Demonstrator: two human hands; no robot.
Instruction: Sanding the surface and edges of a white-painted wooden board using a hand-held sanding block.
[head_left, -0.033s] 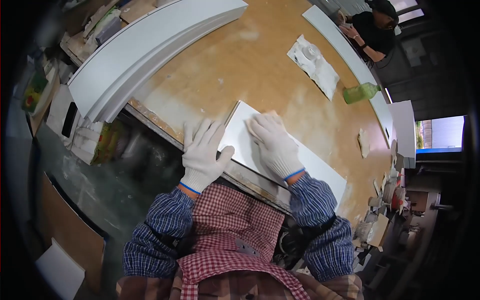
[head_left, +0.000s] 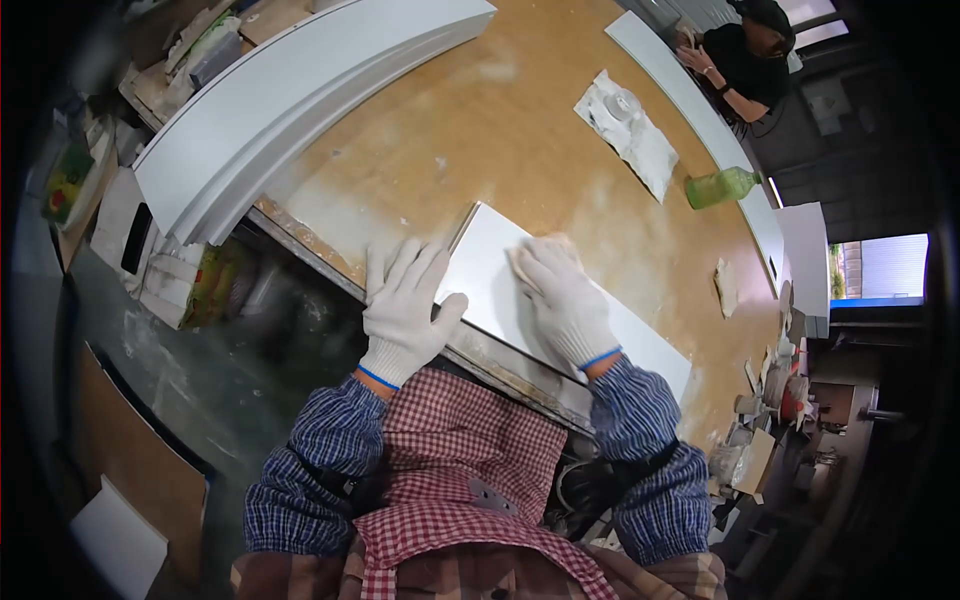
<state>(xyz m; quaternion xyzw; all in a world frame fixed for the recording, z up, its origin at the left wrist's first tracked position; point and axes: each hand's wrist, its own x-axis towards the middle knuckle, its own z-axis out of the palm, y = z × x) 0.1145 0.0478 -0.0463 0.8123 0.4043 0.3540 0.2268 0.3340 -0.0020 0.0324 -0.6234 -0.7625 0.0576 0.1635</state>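
Note:
A white rectangular board (head_left: 640, 335) lies at a slant along the near edge of the tan worktable. My right hand (head_left: 568, 305), in a white knitted glove, presses a pale tan pad or folded cloth (head_left: 519, 262) against its top face. Most of that pad is hidden under my fingers, so its exact kind does not show. My left hand (head_left: 405, 305), gloved the same way, rests at the board's left end. Its fingers are stretched out over the table edge, and the thumb touches the board's corner.
Stacked long white panels (head_left: 300, 105) curve along the left side. Across the worktable (head_left: 400, 160) lie a crumpled white sheet (head_left: 640, 140) with a clear round object, a green bottle (head_left: 722, 187) on its side and a small cloth scrap (head_left: 727, 287). A person (head_left: 745, 65) works at the far right.
My right hand and its pad have slid a little to the right along the board. My left hand and the board stay in place.

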